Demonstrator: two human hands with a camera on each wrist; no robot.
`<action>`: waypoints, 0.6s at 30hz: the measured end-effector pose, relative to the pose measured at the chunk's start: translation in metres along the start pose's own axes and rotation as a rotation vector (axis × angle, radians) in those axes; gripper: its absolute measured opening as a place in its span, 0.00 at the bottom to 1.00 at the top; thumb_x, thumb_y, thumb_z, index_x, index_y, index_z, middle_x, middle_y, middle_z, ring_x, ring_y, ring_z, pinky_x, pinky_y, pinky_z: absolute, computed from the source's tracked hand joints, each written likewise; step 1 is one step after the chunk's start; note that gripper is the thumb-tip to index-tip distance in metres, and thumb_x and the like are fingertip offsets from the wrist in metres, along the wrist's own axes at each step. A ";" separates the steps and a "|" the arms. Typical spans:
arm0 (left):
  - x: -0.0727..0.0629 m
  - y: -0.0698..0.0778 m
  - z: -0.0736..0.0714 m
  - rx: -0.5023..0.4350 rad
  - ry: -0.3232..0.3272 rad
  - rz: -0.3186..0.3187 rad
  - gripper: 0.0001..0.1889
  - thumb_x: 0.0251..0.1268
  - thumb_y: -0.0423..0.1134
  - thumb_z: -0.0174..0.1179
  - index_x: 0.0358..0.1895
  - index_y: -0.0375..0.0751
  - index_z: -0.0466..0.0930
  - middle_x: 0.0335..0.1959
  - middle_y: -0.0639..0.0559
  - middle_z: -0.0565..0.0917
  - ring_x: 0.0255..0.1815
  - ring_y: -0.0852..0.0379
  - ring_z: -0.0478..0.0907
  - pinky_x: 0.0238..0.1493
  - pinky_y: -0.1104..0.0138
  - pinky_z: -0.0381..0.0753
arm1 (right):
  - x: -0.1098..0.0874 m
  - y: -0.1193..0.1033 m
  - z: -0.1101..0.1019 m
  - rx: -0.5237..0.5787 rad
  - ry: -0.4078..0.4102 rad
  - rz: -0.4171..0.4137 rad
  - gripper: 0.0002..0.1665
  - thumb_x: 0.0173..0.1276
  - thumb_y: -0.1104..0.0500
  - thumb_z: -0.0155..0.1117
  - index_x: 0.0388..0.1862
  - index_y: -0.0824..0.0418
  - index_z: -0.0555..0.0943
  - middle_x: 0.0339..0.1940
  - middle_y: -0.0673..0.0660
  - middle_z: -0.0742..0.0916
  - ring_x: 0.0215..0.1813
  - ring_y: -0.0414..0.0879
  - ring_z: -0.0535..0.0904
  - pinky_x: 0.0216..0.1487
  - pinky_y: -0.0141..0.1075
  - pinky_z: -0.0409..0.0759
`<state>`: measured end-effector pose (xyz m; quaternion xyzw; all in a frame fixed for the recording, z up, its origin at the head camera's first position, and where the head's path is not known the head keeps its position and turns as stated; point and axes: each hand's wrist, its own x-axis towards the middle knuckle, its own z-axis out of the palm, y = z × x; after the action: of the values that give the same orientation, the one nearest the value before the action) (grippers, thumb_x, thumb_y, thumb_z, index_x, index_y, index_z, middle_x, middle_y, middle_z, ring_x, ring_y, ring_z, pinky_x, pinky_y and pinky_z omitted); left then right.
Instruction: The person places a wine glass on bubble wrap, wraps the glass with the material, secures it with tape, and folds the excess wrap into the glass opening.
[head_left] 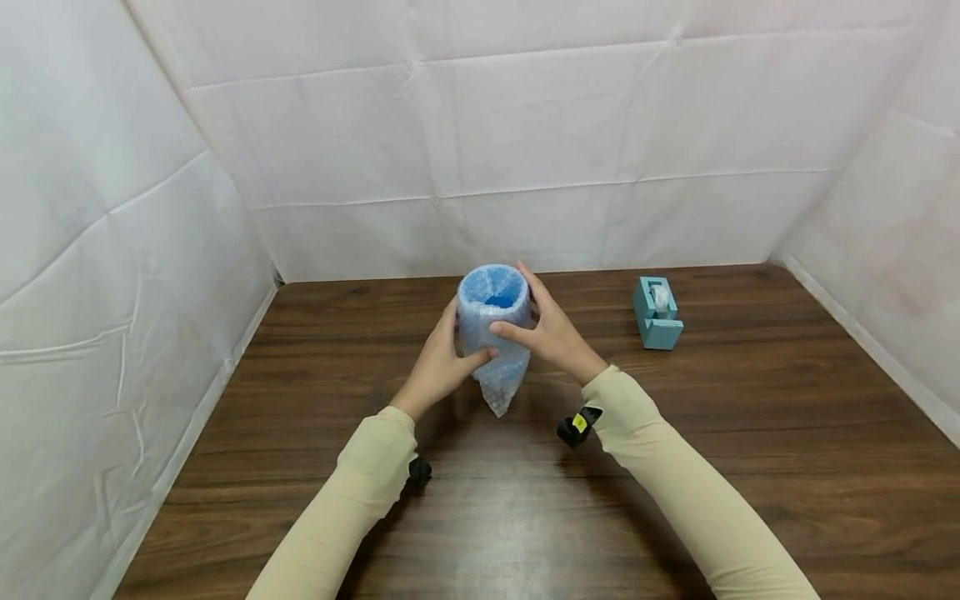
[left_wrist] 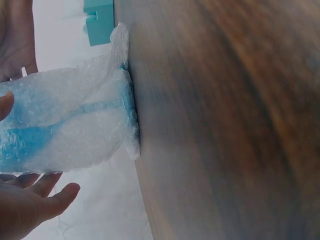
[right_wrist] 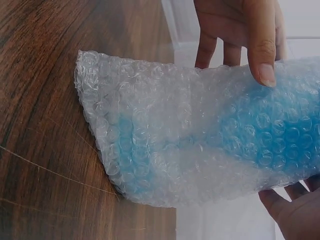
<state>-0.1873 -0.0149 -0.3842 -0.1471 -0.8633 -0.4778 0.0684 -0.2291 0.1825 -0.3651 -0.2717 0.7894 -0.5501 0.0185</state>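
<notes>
A blue stemmed goblet shows through the bubble wrap [head_left: 491, 337] rolled around it, upright near the far side of the table. In the right wrist view, its blue bowl, narrow stem and base appear through the bubbles [right_wrist: 185, 130]. The lower edge of the wrap is right at the tabletop, and one loose corner points toward me. My left hand [head_left: 442, 358] holds the left side, its thumb toward the front. From the right, my right hand [head_left: 555, 333] holds the upper part, thumb across the front and fingers along the far side. The wrap hides some fingertips.
A teal tape dispenser [head_left: 658, 321] with a roll of clear tape stands to the right on the dark wooden table [head_left: 750, 433]. White sheeting [head_left: 525, 125] rises behind the table and along both sides. Beige sleeves [head_left: 367, 475] cover both arms.
</notes>
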 end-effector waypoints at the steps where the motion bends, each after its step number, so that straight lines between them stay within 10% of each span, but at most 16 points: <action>1: 0.000 0.000 0.000 0.005 -0.002 -0.003 0.51 0.61 0.47 0.66 0.78 0.52 0.37 0.77 0.46 0.54 0.75 0.46 0.56 0.70 0.49 0.63 | 0.000 0.000 0.000 0.004 0.001 -0.004 0.62 0.56 0.33 0.67 0.79 0.40 0.40 0.79 0.55 0.52 0.76 0.60 0.55 0.68 0.58 0.65; 18: 0.008 0.000 0.003 0.067 0.031 -0.008 0.47 0.67 0.42 0.61 0.78 0.48 0.37 0.77 0.42 0.54 0.75 0.43 0.57 0.69 0.50 0.64 | 0.008 0.006 -0.001 -0.024 0.022 0.032 0.56 0.66 0.45 0.64 0.79 0.43 0.37 0.80 0.55 0.52 0.77 0.58 0.54 0.70 0.57 0.62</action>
<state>-0.1948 -0.0108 -0.3843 -0.1338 -0.8784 -0.4510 0.0848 -0.2389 0.1811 -0.3676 -0.2532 0.8004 -0.5431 0.0152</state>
